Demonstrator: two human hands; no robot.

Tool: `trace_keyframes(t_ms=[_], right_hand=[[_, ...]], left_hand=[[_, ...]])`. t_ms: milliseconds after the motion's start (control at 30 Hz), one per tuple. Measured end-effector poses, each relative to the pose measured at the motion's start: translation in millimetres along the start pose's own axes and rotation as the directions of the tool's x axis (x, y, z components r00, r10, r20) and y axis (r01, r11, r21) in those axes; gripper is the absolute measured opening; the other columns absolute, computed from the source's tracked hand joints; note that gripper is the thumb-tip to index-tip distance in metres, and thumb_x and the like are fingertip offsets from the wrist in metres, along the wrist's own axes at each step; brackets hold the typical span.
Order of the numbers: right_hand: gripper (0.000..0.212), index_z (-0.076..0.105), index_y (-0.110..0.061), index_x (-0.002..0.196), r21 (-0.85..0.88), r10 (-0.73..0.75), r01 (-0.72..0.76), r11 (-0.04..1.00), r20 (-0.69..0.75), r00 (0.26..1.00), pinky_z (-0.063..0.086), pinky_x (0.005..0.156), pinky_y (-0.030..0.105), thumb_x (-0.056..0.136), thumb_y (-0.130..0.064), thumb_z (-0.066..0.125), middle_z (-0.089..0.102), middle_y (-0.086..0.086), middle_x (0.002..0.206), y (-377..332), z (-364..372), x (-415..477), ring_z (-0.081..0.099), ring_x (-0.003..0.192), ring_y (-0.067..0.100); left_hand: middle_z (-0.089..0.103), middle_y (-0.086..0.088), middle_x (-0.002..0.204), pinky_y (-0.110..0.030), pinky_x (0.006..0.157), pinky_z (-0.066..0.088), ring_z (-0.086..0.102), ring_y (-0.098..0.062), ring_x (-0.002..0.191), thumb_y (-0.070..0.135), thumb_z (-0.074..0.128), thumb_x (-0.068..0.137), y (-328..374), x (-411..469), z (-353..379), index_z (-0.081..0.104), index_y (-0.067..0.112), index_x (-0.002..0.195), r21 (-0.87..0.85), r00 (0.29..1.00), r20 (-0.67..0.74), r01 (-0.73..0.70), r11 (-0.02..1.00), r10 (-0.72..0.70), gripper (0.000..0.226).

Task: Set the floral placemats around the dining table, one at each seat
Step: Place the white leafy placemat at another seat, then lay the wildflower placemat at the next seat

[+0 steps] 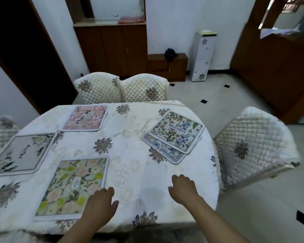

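Both bare forearms reach forward, palms down. The left hand (pixel 102 201) has loosely curled fingers and thumb out; the right hand (pixel 182 187) is curled, empty.

Three placemats are laid singly on the tablecloth (pixel 130 142): a pink one (pixel 85 118), a grey one (pixel 23 153) and a yellow-green one (pixel 72 188). The "BEAUTIFUL" placemat (pixel 176 131) is stacked on a blue-bordered placemat (pixel 167 152). The left hand (pixel 101 203) is rested at the yellow-green mat's corner; the right hand (pixel 183 187) is held empty, fingers curled.

Dining table (pixel 130 155) under a tablecloth (pixel 126 172) bears floral placemats (pixel 74 186).
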State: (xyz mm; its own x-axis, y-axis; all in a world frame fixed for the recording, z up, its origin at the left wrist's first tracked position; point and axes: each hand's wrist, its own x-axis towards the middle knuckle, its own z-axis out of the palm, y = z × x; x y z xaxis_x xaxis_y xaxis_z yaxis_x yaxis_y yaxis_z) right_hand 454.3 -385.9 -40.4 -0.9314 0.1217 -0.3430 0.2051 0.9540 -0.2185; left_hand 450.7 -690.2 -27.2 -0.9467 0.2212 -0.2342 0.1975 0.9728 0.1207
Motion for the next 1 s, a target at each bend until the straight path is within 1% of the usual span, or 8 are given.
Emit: trace_keyframes(t_ms=[133, 267, 400, 633, 700, 867, 933, 1000], right_hand=[[0.029, 0.053, -0.015, 0.108, 0.008, 0.023, -0.023, 1.000, 0.009, 1.000, 0.042, 0.087, 0.039, 0.091, -0.037, 0.046, 0.058, 0.009, 0.114, 19.0, -11.5, -2.9, 0.055, 0.106, 0.031], [0.016, 0.043, -0.023, 0.093, 0.074, 0.060, -0.061, 0.995, 0.028, 0.998, 0.040, 0.082, 0.037, 0.090, -0.039, 0.046, 0.057, 0.009, 0.113, 36.2, -18.0, -12.0, 0.055, 0.104, 0.032], [0.026, 0.052, -0.017, 0.099, 0.115, 0.123, -0.127, 0.985, 0.035, 0.992, 0.040, 0.078, 0.034, 0.090, -0.041, 0.048, 0.057, 0.008, 0.109, 74.2, -25.1, -2.0, 0.056, 0.103, 0.031], [0.027, 0.048, -0.013, 0.082, 0.343, 0.125, -0.162, 0.925, 0.127, 0.984, 0.036, 0.067, 0.031, 0.090, -0.037, 0.053, 0.053, 0.003, 0.085, 140.7, -53.9, 101.3, 0.051, 0.082, 0.024], [0.027, 0.050, -0.011, 0.079, 0.414, 0.143, -0.200, 0.888, 0.164, 0.976, 0.037, 0.066, 0.031, 0.088, -0.036, 0.054, 0.056, 0.005, 0.081, 162.2, -64.3, 145.6, 0.052, 0.076, 0.023], [0.028, 0.050, -0.012, 0.083, 0.546, 0.154, -0.322, 0.774, 0.331, 0.931, 0.042, 0.067, 0.027, 0.089, -0.038, 0.057, 0.057, 0.007, 0.084, 203.0, -80.8, 234.2, 0.056, 0.077, 0.026], [0.027, 0.052, -0.010, 0.084, 0.636, 0.183, -0.414, 0.652, 0.397, 0.899, 0.045, 0.066, 0.030, 0.087, -0.036, 0.060, 0.060, 0.009, 0.081, 209.6, -79.2, 253.6, 0.062, 0.077, 0.029], [0.026, 0.054, -0.008, 0.081, 0.698, 0.201, -0.496, 0.517, 0.465, 0.862, 0.044, 0.061, 0.032, 0.085, -0.031, 0.063, 0.060, 0.012, 0.071, 214.7, -73.3, 269.8, 0.059, 0.067, 0.029]], left_hand=[[0.058, 0.000, 0.100, -0.034, 0.074, 0.047, 0.056, -0.021, 0.091, 0.048, 0.049, 0.092, 25.2, 8.9, -6.4, 0.049, 0.022, 0.110, 0.016, 1.000, -0.025, -0.013, 1.000, 0.013, 0.032], [0.059, 0.001, 0.099, -0.035, 0.075, 0.047, 0.057, -0.021, 0.093, 0.050, 0.048, 0.091, 39.3, 32.9, -12.4, 0.050, 0.022, 0.110, 0.013, 0.997, -0.046, -0.068, 0.998, 0.069, 0.034], [0.059, -0.003, 0.103, -0.036, 0.077, 0.047, 0.057, -0.025, 0.096, 0.049, 0.049, 0.092, 70.5, 66.3, -12.3, 0.051, 0.020, 0.110, 0.057, 0.996, -0.014, -0.083, 0.995, 0.084, 0.035], [0.061, -0.004, 0.101, -0.036, 0.077, 0.046, 0.058, -0.026, 0.093, 0.048, 0.050, 0.091, 133.1, 146.3, -13.8, 0.052, 0.019, 0.109, 0.049, 1.000, -0.029, -0.001, 0.999, 0.002, 0.034], [0.061, -0.005, 0.102, -0.036, 0.079, 0.047, 0.058, -0.027, 0.095, 0.047, 0.050, 0.091, 152.9, 182.5, -13.8, 0.052, 0.018, 0.110, 0.041, 0.998, -0.021, 0.052, 0.998, -0.051, 0.034], [0.063, -0.010, 0.103, -0.037, 0.077, 0.048, 0.059, -0.030, 0.095, 0.040, 0.054, 0.091, 186.4, 261.0, -16.7, 0.052, 0.014, 0.109, -0.046, 0.977, 0.006, 0.214, 0.976, -0.214, 0.032], [0.063, -0.013, 0.102, -0.037, 0.075, 0.049, 0.060, -0.032, 0.094, 0.037, 0.056, 0.090, 191.2, 284.0, -17.4, 0.052, 0.012, 0.109, -0.100, 0.962, 0.014, 0.271, 0.957, -0.271, 0.033], [0.064, -0.015, 0.105, -0.040, 0.079, 0.051, 0.060, -0.034, 0.097, 0.036, 0.058, 0.089, 193.8, 306.8, -17.2, 0.051, 0.009, 0.113, -0.148, 0.949, 0.047, 0.316, 0.937, -0.312, 0.036]])
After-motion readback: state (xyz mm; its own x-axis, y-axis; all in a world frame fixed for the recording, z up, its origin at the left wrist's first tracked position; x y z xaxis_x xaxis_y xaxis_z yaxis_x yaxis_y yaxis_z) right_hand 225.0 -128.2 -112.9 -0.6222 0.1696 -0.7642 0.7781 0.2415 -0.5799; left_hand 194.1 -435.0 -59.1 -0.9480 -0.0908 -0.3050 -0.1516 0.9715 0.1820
